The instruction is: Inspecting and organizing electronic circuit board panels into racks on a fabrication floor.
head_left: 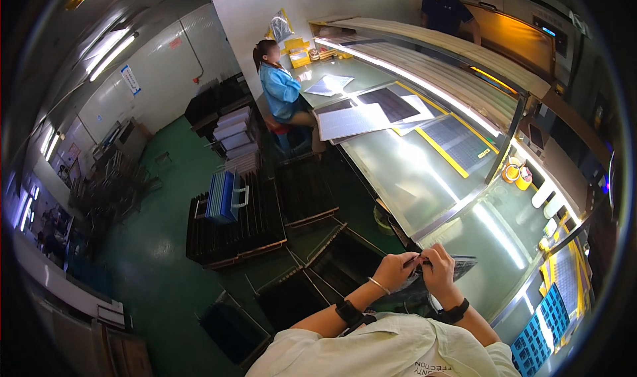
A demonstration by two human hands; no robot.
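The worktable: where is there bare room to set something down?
The worktable has bare patches: one on the near side of the white sheet, left of the yellow-edged panel; another between the dark piece by the right hand and the white cylinders. Crowded: the far end, with overlapping sheets, and around the blue panel.

The left hand [395,271] and right hand [438,271] sit close together, fingers [440,252] curled, forearms [321,322] angled inward

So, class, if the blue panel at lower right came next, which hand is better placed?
Probably the right hand: it is nearer the blue panel; the left hand is farther off. Both seem busy at a dark sheet, though.
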